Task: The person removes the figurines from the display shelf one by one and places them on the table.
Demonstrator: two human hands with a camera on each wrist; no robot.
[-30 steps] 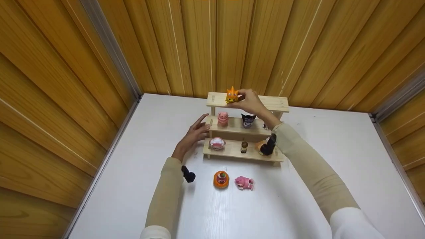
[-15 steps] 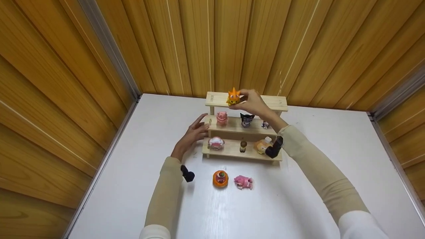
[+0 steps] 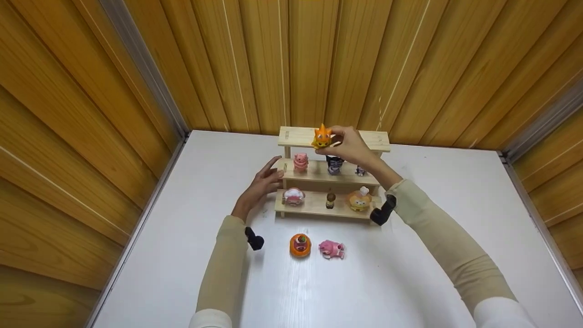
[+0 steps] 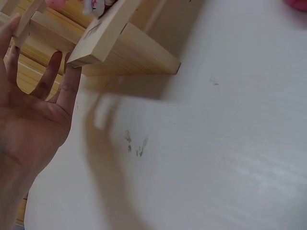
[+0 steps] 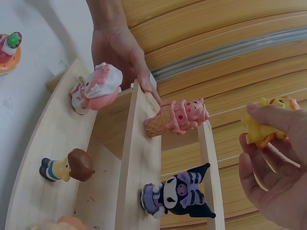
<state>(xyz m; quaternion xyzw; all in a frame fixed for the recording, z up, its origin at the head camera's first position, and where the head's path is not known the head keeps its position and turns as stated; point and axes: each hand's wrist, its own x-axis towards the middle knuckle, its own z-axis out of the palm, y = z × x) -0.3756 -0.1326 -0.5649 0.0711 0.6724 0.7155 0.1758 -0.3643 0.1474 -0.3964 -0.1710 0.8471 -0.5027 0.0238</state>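
Note:
My right hand (image 3: 353,146) pinches a yellow toy figurine with a spiky orange top (image 3: 322,137) between thumb and fingers, in front of the wooden shelf's top tier (image 3: 294,135). In the right wrist view this figurine (image 5: 265,128) shows its yellow body, held apart from the shelf. My left hand (image 3: 260,186) touches the left end of the middle tier, fingers extended. The left wrist view has its fingertips against the shelf ends (image 4: 88,60). Nearest the held toy stand a pink ice-cream-cone figurine (image 5: 180,118) and a black-hooded figurine (image 5: 178,192) on the middle tier.
A small figurine (image 3: 360,171) stands farther right on that tier. The bottom tier bears a pink-and-white figurine (image 3: 293,197), a brown-haired figurine (image 3: 330,201) and an orange one with a white hat (image 3: 359,201). On the white table lie an orange round toy (image 3: 300,251) and a pink figurine (image 3: 331,249).
My right hand has carried the yellow-orange figurine slightly right and toward me relative to the shelf. My left hand stays at the shelf end. The head view has shifted a little.

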